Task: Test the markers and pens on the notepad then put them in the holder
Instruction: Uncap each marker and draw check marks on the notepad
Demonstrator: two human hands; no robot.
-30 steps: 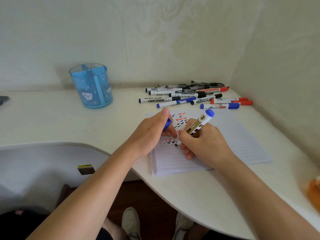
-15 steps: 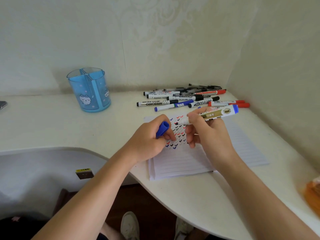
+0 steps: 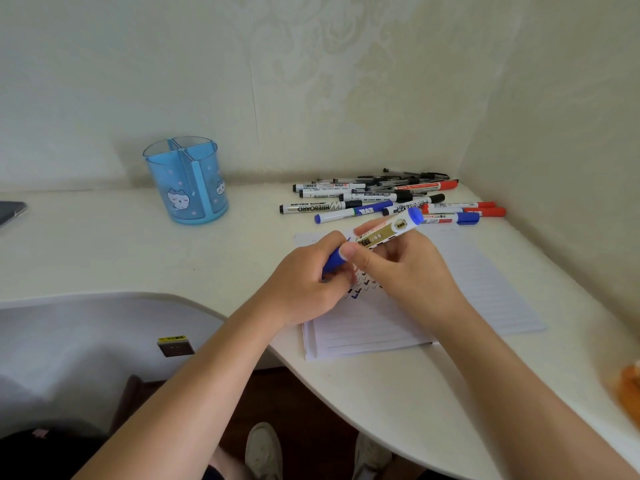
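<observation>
Left hand (image 3: pixel 304 289) pinches blue cap (image 3: pixel 334 261) | right hand (image 3: pixel 412 271) grips white-and-gold marker (image 3: pixel 388 232), held tilted above notepad (image 3: pixel 485 289); thumb hides where cap meets tip | notepad's near-left corner sits at desk's (image 3: pixel 104 251) curved edge | marker pile (image 3: pixel 374 199) crowds far corner | bare desk runs left to blue holder (image 3: pixel 188 181).

Both bare forearms come in from the bottom edge and angle toward each other. The left hand (image 3: pixel 308 285) is curled up, fingers wrapped round a blue cap (image 3: pixel 333 262). The right hand (image 3: pixel 412 271) pinches a marker (image 3: pixel 388 232) between thumb and fingers, with the thumb lying across the barrel. The 2 hands sit close together, right thumb right up against the left's fingers.
</observation>
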